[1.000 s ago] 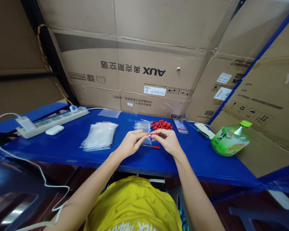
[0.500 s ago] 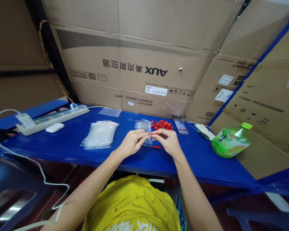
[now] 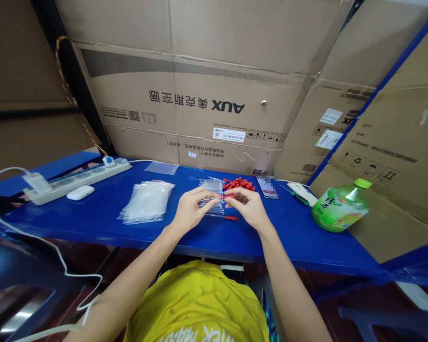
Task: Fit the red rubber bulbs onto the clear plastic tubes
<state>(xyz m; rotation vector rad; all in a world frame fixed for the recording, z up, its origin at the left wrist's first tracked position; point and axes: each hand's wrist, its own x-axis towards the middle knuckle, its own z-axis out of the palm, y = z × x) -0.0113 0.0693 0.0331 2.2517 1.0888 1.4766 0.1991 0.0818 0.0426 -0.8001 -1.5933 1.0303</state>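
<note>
My left hand and my right hand meet above the blue table, both pinching one thin clear tube with a red cap held level between them. Just behind the hands lies a bundle of clear tubes, and a pile of red caps sits to its right. Another capped tube lies on the table under the hands.
A stack of clear plastic bags lies left of the hands. A white power strip and a white case are at far left. A phone, a screwdriver and a green bottle are at right. Cardboard boxes wall the back.
The hands have drawn slightly apart, and the tube with its red cap now shows between the fingertips. The rest of the table is unchanged.
</note>
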